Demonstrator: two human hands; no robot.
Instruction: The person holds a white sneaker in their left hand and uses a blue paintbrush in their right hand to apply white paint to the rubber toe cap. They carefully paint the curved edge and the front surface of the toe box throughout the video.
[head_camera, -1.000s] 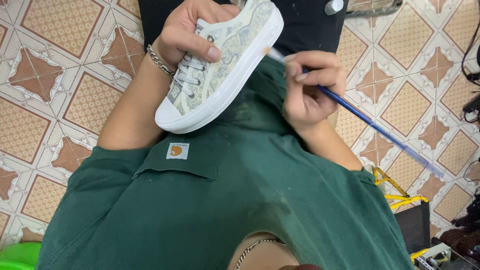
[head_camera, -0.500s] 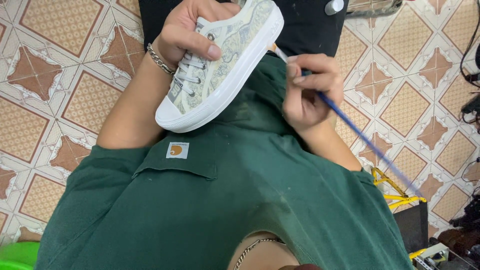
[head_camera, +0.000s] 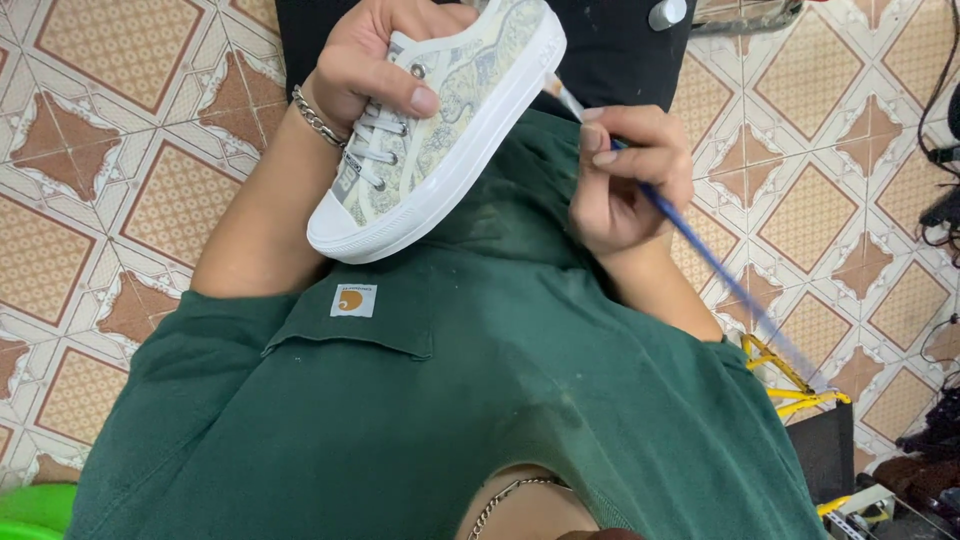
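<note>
Left hand (head_camera: 385, 65) grips a patterned low-top sneaker (head_camera: 440, 130) with a thick white sole, fingers wrapped over the laced upper. The shoe's long axis runs diagonally, toe toward the lower left and heel toward the upper right, above the green shirt (head_camera: 450, 400). Right hand (head_camera: 625, 175) pinches a blue-handled paintbrush (head_camera: 700, 245), its tip touching the sole near the heel.

patterned white-soled sneaker (head_camera: 440, 130), tilted, blue paintbrush (head_camera: 690, 235)
</note>
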